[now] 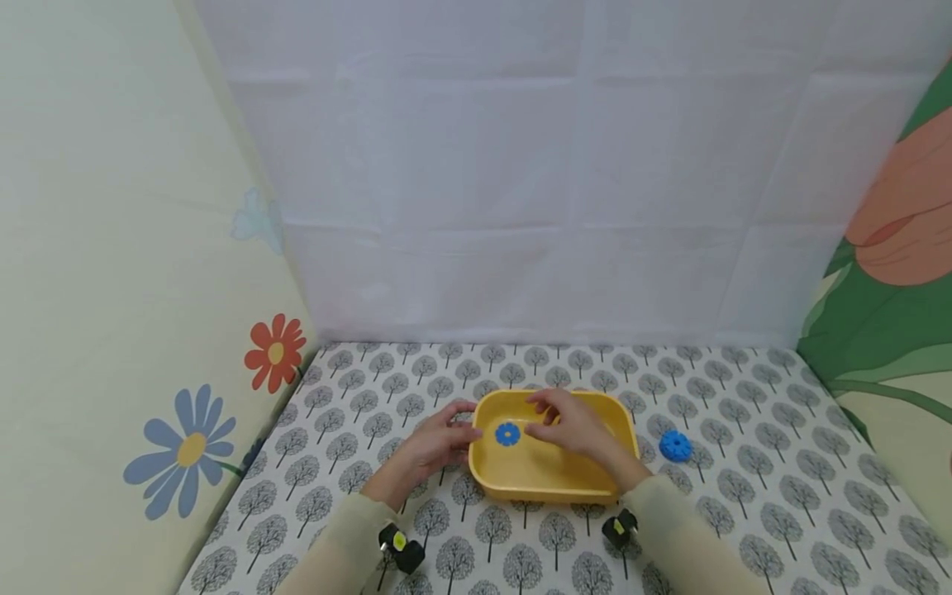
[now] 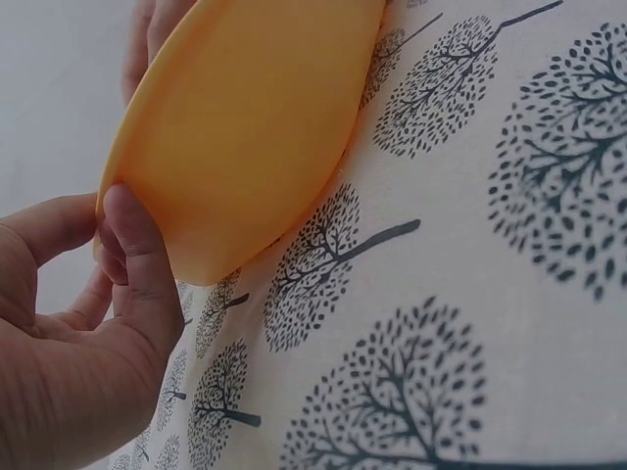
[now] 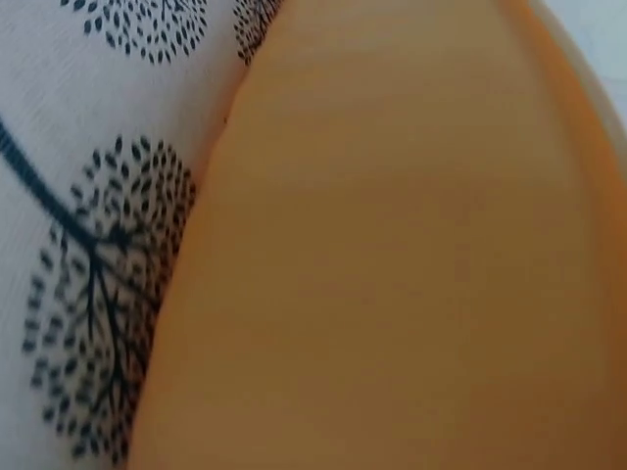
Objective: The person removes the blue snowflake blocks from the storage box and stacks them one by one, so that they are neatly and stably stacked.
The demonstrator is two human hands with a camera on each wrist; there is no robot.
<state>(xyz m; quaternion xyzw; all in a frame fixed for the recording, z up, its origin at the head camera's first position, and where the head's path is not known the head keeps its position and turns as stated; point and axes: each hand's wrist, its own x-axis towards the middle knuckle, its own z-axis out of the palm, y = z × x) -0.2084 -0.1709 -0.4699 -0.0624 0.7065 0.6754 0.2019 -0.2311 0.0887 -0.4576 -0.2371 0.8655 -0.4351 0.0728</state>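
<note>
A yellow rectangular tray (image 1: pixel 531 475) with rounded corners rests on the patterned cloth. My left hand (image 1: pixel 439 440) pinches its left rim; in the left wrist view the thumb (image 2: pixel 137 250) presses the outer wall. Inside the tray, towards its left end, lies a flat blue flower-shaped piece (image 1: pixel 508 434). Over the tray, my right hand (image 1: pixel 571 423) has thumb and forefinger bent and apart, pointing at that piece, with nothing seen between them. In the right wrist view the tray's outer wall (image 3: pixel 392 255) fills most of the picture and the hand is hidden.
To the right of the tray, blue notched round pieces (image 1: pixel 675 446) sit on the tree-print cloth (image 1: pixel 744 529). A white sheet (image 1: pixel 550 207) hangs behind the table. Flower-printed panels (image 1: pixel 149 289) stand at both sides.
</note>
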